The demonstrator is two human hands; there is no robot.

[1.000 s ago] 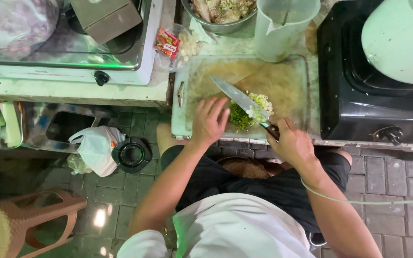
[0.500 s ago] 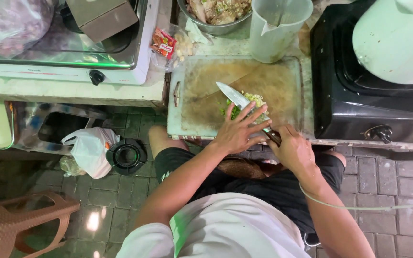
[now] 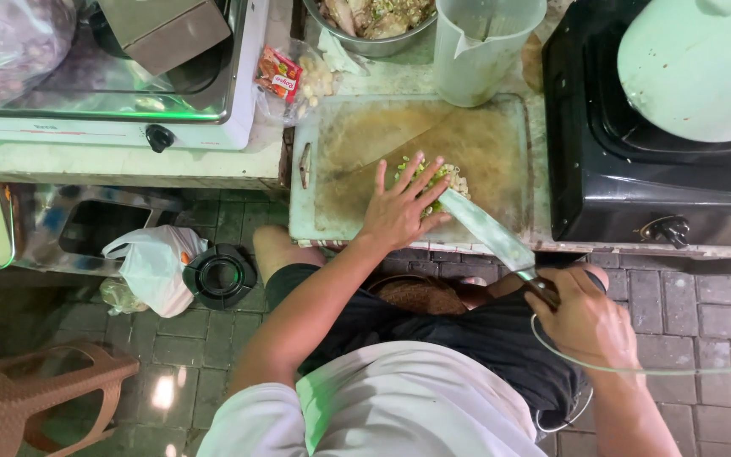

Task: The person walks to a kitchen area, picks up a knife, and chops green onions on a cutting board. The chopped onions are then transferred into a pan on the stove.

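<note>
Left hand [image 3: 399, 211], fingers spread flat, gathers chopped green herbs [image 3: 433, 173] on the worn plastic cutting board [image 3: 340, 152]; right hand [image 3: 585, 326], clenched around the handle, draws the broad steel knife [image 3: 488, 233] near-right, off the pile.

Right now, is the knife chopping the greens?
No, the knife is pulled back off the chopped greens, its blade over the board's near edge.
</note>
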